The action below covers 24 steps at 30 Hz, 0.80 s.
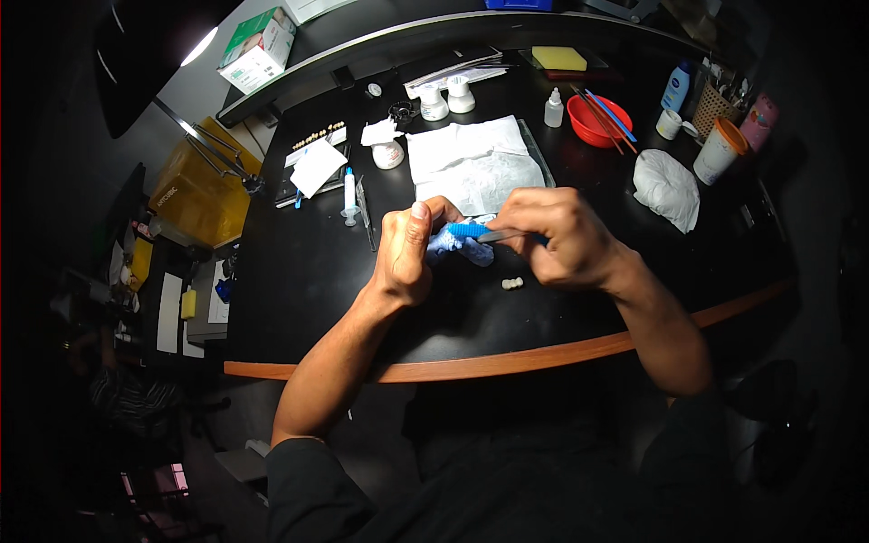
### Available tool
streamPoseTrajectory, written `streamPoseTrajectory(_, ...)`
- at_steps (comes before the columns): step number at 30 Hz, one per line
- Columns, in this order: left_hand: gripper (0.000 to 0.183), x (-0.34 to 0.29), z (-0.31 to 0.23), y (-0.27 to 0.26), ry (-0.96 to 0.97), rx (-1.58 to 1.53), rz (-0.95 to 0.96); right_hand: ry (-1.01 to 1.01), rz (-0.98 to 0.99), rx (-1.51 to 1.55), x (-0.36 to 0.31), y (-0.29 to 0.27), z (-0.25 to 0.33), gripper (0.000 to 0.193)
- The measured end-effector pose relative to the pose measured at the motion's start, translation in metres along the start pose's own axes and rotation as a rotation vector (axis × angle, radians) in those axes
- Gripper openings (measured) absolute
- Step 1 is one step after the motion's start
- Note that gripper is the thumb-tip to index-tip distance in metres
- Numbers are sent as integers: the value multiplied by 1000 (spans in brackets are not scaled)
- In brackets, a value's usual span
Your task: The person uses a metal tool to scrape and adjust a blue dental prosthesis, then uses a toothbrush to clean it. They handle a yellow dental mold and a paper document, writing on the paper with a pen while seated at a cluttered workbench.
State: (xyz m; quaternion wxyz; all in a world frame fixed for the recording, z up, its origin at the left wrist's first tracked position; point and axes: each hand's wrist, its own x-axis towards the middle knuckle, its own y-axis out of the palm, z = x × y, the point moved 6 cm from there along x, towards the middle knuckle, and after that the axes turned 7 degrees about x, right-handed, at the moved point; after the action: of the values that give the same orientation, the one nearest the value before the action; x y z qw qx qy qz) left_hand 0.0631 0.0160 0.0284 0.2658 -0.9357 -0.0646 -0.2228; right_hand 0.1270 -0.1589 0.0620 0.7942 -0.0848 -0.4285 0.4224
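Note:
My left hand point(407, 252) is closed around a lumpy pale blue piece point(474, 253), which looks like a dental model. Its fingers hide part of the piece. In my right hand point(561, 233) is a slim tool point(468, 230) with a ribbed blue part and a grey part, pinched between thumb and fingers. The blue part lies against or just over the pale blue piece; contact is hard to make out. A small tooth-coloured dental bridge point(512, 283) rests on the black table just below my hands.
White paper towels point(466, 154) lie beyond my hands. At left are a syringe point(350, 195), tweezers point(366, 213) and a lidded jar point(387, 154). A red bowl point(593, 131) with brushes, a dropper bottle point(554, 109) and a crumpled white cloth point(665, 185) stand right. A wooden edge point(507, 364) borders the table.

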Motion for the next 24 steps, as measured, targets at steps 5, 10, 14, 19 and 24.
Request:
streamPoseTrajectory(5, 70, -2, 4, -7, -26, 129, 0, 155, 125, -144, -2, -9, -3, 5)
streamPoseTrajectory(10, 72, 1, 7, 2, 6, 72, 1, 106, 26, -26, 1, -5, -1, 3)
streamPoseTrajectory(14, 74, 2, 9, 2, -49, 36, 17, 189, 139, -97, -3, 0, -4, 7)
streamPoseTrajectory(19, 83, 1, 21, 6, -191, -75, 34, 150, 90, -101, -4, -6, -10, 3)
streamPoseTrajectory(24, 83, 0, 15, 11, -81, -110, 142, 177, 126, -188, -2, -3, -10, 5)
